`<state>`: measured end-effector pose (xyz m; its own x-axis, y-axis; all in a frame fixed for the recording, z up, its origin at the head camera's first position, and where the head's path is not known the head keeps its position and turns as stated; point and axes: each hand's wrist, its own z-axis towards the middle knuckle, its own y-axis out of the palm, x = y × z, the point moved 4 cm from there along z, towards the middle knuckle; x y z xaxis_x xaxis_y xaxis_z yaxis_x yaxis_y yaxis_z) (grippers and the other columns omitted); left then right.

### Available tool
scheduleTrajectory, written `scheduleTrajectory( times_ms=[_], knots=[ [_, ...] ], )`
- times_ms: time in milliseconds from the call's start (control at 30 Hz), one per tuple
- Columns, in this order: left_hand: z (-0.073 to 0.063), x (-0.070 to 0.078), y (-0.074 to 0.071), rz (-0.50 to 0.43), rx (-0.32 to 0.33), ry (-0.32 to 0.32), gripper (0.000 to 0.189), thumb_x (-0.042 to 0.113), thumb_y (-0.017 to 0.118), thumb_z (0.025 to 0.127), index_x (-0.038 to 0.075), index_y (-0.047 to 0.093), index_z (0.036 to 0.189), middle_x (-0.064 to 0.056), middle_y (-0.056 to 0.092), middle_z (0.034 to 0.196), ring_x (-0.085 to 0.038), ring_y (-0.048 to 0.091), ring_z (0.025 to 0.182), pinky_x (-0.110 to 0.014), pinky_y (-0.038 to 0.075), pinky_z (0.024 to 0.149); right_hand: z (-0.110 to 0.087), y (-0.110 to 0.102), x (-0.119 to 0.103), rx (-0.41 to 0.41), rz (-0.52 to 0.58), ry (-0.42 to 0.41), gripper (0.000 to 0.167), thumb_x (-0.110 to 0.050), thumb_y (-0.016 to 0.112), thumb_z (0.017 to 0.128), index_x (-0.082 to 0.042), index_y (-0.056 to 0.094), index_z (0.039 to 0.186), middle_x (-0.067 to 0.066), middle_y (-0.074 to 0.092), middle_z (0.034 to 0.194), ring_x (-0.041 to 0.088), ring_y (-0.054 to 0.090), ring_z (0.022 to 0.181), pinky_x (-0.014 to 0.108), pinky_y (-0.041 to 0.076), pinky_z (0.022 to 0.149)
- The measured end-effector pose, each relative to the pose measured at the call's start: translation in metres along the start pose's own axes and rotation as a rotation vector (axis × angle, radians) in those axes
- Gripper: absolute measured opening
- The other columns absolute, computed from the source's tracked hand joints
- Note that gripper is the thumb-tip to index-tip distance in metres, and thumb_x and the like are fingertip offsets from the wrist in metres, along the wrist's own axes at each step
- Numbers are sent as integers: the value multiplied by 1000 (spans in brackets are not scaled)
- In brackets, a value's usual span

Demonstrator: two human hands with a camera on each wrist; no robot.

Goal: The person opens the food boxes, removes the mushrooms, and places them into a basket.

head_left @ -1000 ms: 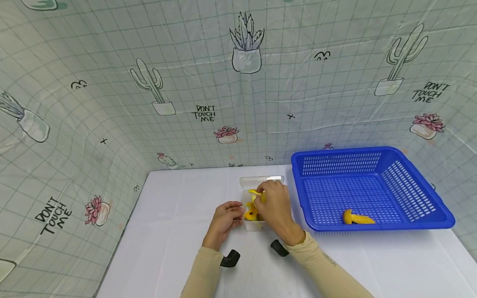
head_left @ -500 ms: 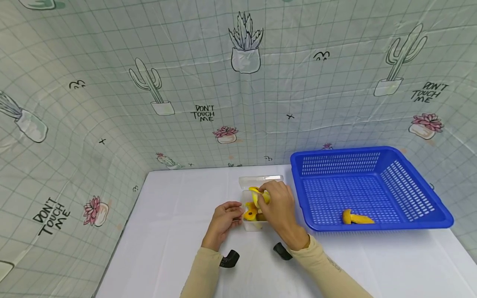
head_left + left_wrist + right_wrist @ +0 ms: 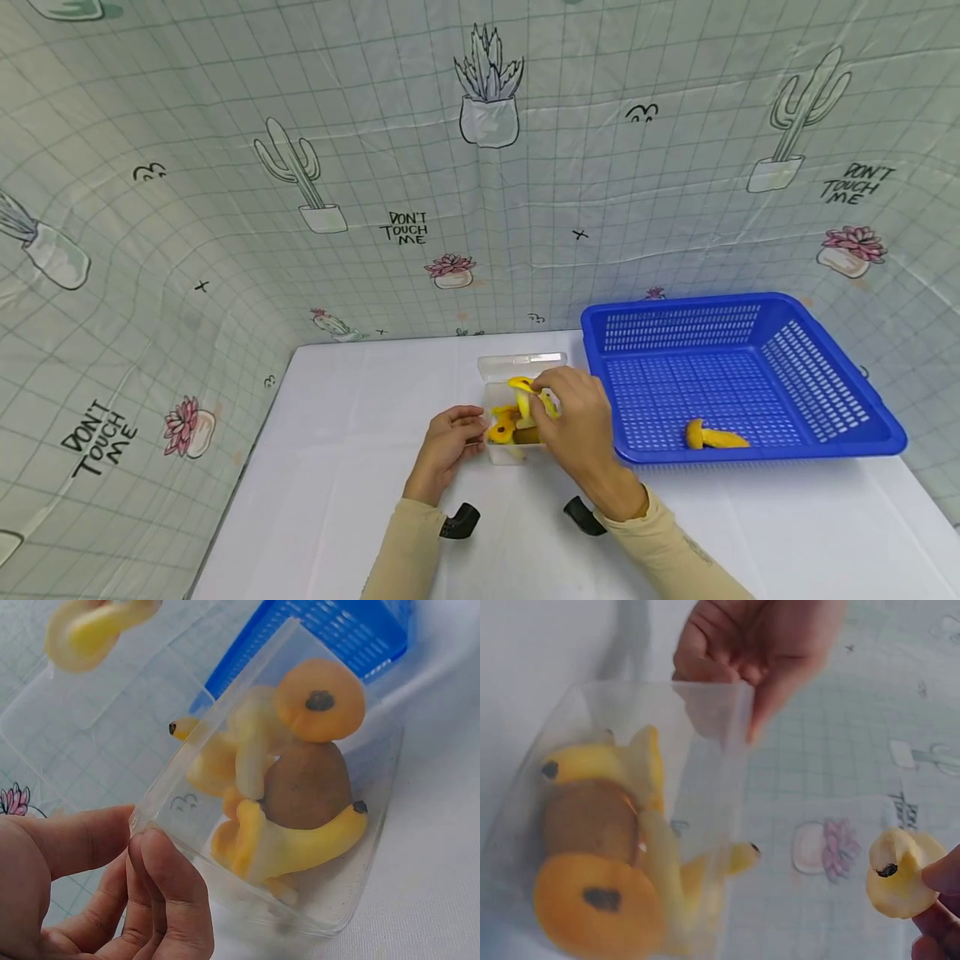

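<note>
Support for a clear box (image 3: 508,455) is given, in the head view, by the left hand (image 3: 448,443), by which the left side of the rim is pinched; this is probably done to stop the box shifting on the white table (image 3: 375,400). A yellow mushroom (image 3: 522,400) is gripped by the right hand (image 3: 583,418) between thumb and fingers, just above the box's opening. The lid (image 3: 521,365) is laid back behind the box, presumably so that the opening is left free. A blue basket (image 3: 690,301) is set at the right, seemingly within easy reach, with a second mushroom (image 3: 716,437) laid along its front wall.

In the left wrist view, only the rim is caught by thumb and fingertips, which seems to leave the inside unobstructed. A brown lump (image 3: 309,787), an orange cap (image 3: 349,697) and a curved yellow piece (image 3: 311,844) are crowded inside. The gripped mushroom is blurred at upper left, apart from the left fingers.

In the right wrist view, that mushroom is held by its edge at the fingertips, its dark end left uncovered, apart from the box; the right hand is partly cut off.
</note>
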<state>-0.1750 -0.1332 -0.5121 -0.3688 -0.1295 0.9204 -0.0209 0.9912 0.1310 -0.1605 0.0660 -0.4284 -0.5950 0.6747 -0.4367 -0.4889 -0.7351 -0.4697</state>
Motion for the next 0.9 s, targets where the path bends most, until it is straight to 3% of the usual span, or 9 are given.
scheduleTrajectory(
  times_ms=[400, 900],
  knots=[
    [-1, 0, 0, 17, -2, 3, 33, -1, 66, 101, -13, 57, 130, -2, 62, 90, -11, 59, 74, -17, 56, 64, 6, -50, 21, 1, -8, 61, 21, 9, 85, 79, -1, 74, 94, 14, 75, 96, 36, 64, 91, 46, 48, 78],
    [-4, 1, 0, 28, 7, 7, 32, -1, 67, 100, -12, 58, 128, -3, 63, 91, -12, 60, 74, -19, 56, 65, 5, -117, 77, 37, -125, 196, 19, 12, 82, 79, 4, 74, 95, 21, 74, 94, 40, 61, 87, 46, 39, 76]
  ],
)
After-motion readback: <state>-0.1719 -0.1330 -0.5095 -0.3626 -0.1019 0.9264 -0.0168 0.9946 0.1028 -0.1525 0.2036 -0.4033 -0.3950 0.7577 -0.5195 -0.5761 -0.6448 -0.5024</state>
